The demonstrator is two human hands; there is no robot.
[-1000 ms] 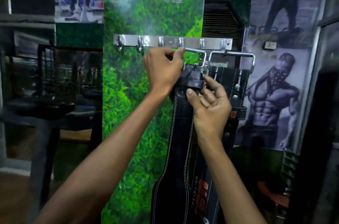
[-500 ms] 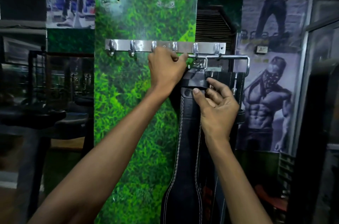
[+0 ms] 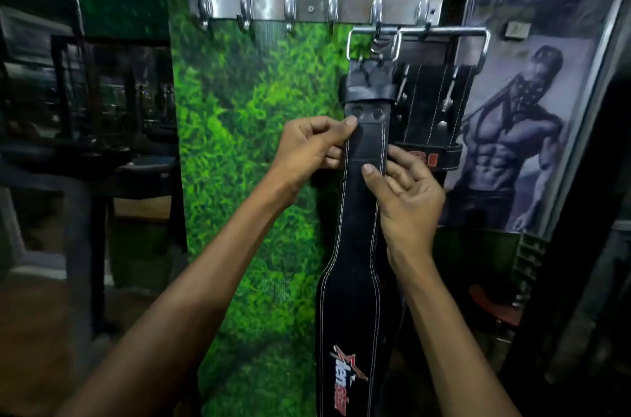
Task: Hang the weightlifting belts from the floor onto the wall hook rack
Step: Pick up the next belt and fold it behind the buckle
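Green grass-print panel: upright wall surface facing you, with a muscular-figure poster to its right. Hook rack: a steel bar fixed horizontally across the panel's upper part, its hooks pointing down. Front belt: black leather with white stitching, long axis vertical, hanging from its steel buckle, which is caught on a hook toward the right end of the rack; the strap widens toward the bottom, where a red and white logo shows. Second belt: hangs just behind and to the right of the first, from the far-right hook, partly hidden by it. Your left hand: fingers curled, thumb and fingertips pinching the front belt's left edge just below its two rivets. Your right hand: thumb pressed on the belt's face, fingers wrapped behind its right edge, grasping the strap slightly lower than the left hand.
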